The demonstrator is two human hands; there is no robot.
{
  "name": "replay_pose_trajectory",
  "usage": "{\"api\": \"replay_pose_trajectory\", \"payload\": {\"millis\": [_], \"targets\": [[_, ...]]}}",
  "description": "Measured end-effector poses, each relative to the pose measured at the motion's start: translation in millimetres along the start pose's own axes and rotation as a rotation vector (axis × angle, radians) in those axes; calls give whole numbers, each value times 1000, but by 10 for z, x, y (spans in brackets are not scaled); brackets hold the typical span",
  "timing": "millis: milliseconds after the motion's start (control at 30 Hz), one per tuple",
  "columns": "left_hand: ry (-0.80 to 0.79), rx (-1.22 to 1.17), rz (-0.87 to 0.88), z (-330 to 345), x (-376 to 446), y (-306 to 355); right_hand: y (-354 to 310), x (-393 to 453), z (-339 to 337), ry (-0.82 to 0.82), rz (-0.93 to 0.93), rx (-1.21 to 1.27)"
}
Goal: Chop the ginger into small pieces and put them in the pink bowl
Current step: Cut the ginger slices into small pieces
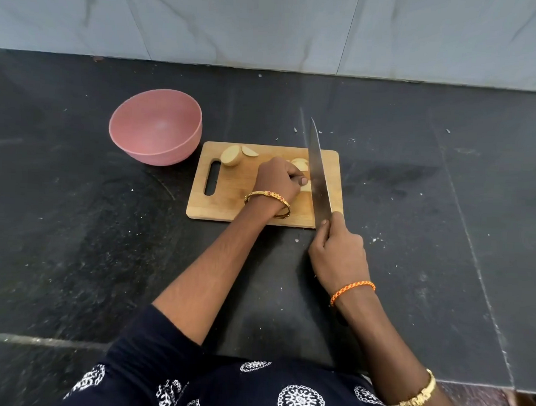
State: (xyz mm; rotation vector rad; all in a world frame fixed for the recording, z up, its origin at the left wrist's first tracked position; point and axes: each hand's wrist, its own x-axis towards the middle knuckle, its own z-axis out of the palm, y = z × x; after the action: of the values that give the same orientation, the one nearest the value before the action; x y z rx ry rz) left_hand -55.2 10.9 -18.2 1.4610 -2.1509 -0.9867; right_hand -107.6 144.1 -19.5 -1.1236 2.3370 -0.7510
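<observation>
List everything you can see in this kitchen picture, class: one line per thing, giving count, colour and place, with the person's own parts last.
pink bowl: one, pink, on the counter left of the board, nothing in it.
chopping board: one, light wood, centre of the counter.
ginger pieces: several, pale yellow, on the board's far side; some under the left hand.
knife: one, steel blade, over the board's right side.
counter: one, black stone.
left hand: holds ginger on the board.
right hand: grips the knife handle.

Left hand (279, 177) reaching forward with fingers curling down, thumb tip showing, gold bangle circling its wrist, right hand (338, 253) lying nearer the body, gripping a handle, orange thread band crossing its wrist, both forearms bare
</observation>
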Motion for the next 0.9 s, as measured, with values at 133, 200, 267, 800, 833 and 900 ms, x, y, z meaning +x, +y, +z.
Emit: {"api": "replay_pose_trajectory", "payload": {"millis": [133, 200, 267, 800, 833, 900], "targets": [[12, -1, 5, 7, -1, -5, -12, 16, 3, -14, 4, -39], [12, 2, 9, 8, 0, -3, -29, 25, 8, -26, 8, -73], [-1, 10, 17, 4, -2, -16, -49, 26, 3, -44, 15, -126], [5, -72, -17, -13, 6, -34, -214, 44, -154, -259, 112, -322], [13, -110, -28, -22, -1, -38, -186, 34, -181, -257, 114, -310], [39, -180, -55, -35, -20, -46, -121, -4, -232, -227, 112, -269]]}}
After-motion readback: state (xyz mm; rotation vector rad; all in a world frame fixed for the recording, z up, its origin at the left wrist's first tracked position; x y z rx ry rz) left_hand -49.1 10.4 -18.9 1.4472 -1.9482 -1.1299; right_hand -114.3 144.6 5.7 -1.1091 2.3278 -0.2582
